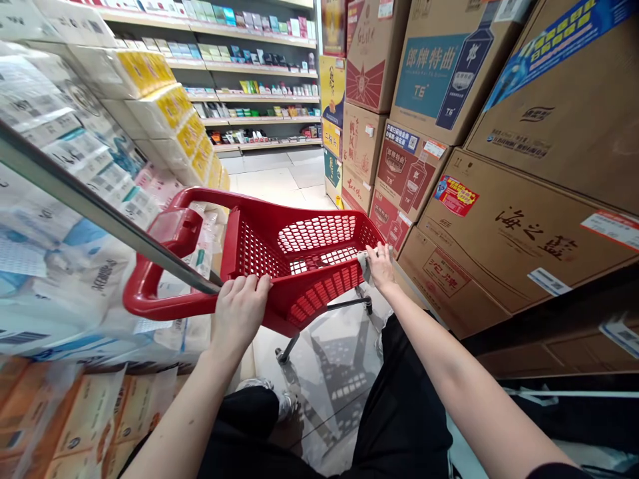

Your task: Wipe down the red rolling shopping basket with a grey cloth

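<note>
A red plastic shopping cart (317, 283) with a perforated basket stands side-on before me, and no goods show in its basket. My left hand (242, 306) is closed over the cart's near rim, close to the handle end. At the basket's right end, my right hand (381, 266) has its fingers bent over the rim. A pale grey cloth (364, 265) is held under that hand against the red plastic. Part of the cloth is hidden by my fingers.
Stacked cardboard cartons (479, 226) rise close on the right. Wrapped tissue packs (154, 113) are piled on the left, above orange packages (90, 412). A metal pole (100, 206) slants down to the cart's handle end. Stocked shelves (259, 73) stand beyond the tiled floor (279, 179).
</note>
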`<state>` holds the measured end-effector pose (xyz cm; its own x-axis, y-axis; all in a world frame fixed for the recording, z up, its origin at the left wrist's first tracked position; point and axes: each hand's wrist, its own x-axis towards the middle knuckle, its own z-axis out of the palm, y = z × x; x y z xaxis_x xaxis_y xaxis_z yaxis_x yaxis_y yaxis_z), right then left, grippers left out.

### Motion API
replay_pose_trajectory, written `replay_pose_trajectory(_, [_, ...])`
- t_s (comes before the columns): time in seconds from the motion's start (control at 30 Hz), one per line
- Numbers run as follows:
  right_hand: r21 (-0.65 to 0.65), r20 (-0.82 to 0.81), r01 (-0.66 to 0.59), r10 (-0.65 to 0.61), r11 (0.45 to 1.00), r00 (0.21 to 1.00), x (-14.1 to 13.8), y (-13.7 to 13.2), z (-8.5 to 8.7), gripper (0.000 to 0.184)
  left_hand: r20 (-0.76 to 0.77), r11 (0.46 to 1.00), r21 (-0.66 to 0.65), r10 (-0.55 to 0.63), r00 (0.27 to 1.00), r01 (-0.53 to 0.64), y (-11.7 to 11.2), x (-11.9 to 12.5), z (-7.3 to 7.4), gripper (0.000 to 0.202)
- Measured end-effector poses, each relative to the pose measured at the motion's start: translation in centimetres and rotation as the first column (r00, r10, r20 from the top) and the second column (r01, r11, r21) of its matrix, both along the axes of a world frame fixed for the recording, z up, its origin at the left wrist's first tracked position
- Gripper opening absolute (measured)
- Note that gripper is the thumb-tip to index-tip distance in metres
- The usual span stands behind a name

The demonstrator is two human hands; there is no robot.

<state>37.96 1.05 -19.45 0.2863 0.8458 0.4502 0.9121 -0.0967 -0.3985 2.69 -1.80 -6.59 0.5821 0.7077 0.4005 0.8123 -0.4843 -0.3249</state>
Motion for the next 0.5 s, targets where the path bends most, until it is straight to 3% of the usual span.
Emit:
replay_pose_trajectory(0.13, [0.053,-0.166,0.04,-0.03,0.998,0.986,-1.9,1.7,0.3,0.04,0.018,1.0,0.017,0.021,1.0,-0.022,-0.2,1.1,0.1,0.033])
replay_pose_trajectory(0.33, [0.171,-0.345,-0.002,0.062,0.985,0.936,-5.8,3.3,1.3,0.03,0.019,0.998,0.006,0.066,0.998,-0.066,-0.4,1.5,-0.1,0.035])
replay_pose_trajectory(0.5, [0.169,-0.515,0.105,-0.003,0.98,0.857,-6.3,4.8,1.0,0.03,0.026,0.998,-0.002,0.061,0.998,-0.061,-0.5,1.2,-0.2,0.035])
